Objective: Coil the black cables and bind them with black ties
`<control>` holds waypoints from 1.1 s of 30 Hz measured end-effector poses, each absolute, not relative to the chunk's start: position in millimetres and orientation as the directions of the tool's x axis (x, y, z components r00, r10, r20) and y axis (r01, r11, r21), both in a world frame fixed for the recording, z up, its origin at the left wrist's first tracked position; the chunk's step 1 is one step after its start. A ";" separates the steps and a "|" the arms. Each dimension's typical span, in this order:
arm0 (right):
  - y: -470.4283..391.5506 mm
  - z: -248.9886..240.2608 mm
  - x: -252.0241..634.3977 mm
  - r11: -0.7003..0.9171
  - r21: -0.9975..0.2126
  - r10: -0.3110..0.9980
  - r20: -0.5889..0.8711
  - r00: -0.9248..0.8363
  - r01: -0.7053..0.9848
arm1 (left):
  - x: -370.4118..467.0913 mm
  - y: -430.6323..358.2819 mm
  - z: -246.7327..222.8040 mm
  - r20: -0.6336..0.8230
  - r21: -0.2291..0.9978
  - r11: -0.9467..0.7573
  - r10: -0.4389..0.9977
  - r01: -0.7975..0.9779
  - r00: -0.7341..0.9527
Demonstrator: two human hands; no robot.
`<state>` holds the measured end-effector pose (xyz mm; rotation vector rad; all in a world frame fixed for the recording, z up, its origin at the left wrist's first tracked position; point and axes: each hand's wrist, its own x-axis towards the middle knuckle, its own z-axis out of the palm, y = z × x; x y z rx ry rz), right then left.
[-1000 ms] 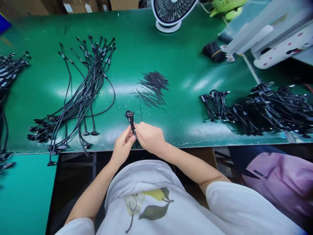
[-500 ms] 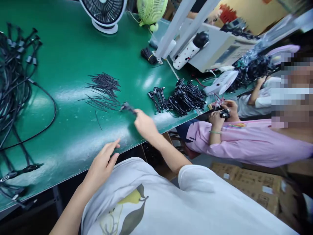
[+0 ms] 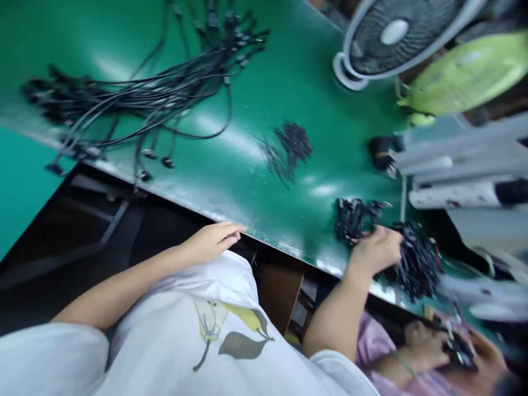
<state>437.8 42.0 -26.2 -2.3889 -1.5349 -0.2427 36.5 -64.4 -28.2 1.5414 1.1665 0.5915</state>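
My right hand reaches over the far right of the bench, among bundled black cables. Its fingers are curled round a black cable at the edge of the small row of bundles; motion blur hides the exact grip. A bigger heap of bundled cables lies just beyond that hand. My left hand hovers at the bench's front edge, fingers stretched out and holding nothing. Between the hands and farther back lies a loose pile of thin black ties or short wires.
Long black cables with connectors spread over the left of the green bench. A white fan, a green fan and a spotted bottle stand at the back right. A co-worker's hands hold a dark part at lower right.
My right hand has moved right with the black cable, from beside the thin-wire pile to the cable bundles. My left hand stays near the bench edge. The view has turned left and tilted.
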 end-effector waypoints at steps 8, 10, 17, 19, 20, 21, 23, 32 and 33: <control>65.4 -29.6 411.4 -0.307 0.156 0.938 0.217 0.271 0.939 | 31.9 -112.9 -34.5 -0.120 0.961 0.026 0.938 0.277 0.326; 67.6 -23.7 404.3 -0.247 0.265 0.967 0.131 0.219 0.932 | 30.2 -123.9 -38.0 -0.058 0.965 -0.023 0.952 0.260 0.299; 54.9 22.7 360.8 -0.048 0.412 0.998 -0.012 0.057 0.910 | 10.0 -158.8 -42.4 0.126 0.958 -0.177 0.966 0.226 0.224; 53.4 32.0 336.4 -0.009 0.378 0.999 0.039 -0.007 0.926 | 0.9 -164.3 -43.0 0.169 0.950 -0.212 0.966 0.229 0.193; 54.2 35.4 321.7 0.019 0.351 0.997 0.062 -0.043 0.936 | -4.2 -165.9 -43.9 0.183 0.946 -0.219 0.969 0.240 0.163; 55.9 38.2 305.9 0.051 0.319 0.993 0.082 -0.081 0.946 | -9.7 -166.8 -45.5 0.188 0.943 -0.214 0.975 0.256 0.122; 60.6 42.2 271.9 0.125 0.246 0.981 0.113 -0.156 0.961 | -22.0 -166.8 -50.4 0.177 0.942 -0.174 0.984 0.288 0.013; 59.3 35.7 157.7 0.435 -0.015 0.892 0.142 -0.429 0.900 | -70.6 -154.0 -66.5 0.170 0.895 -0.004 0.927 0.445 -0.334; 57.8 33.0 151.2 0.458 -0.038 0.883 0.132 -0.450 0.888 | -75.2 -149.9 -64.8 0.189 0.875 0.016 0.909 0.485 -0.371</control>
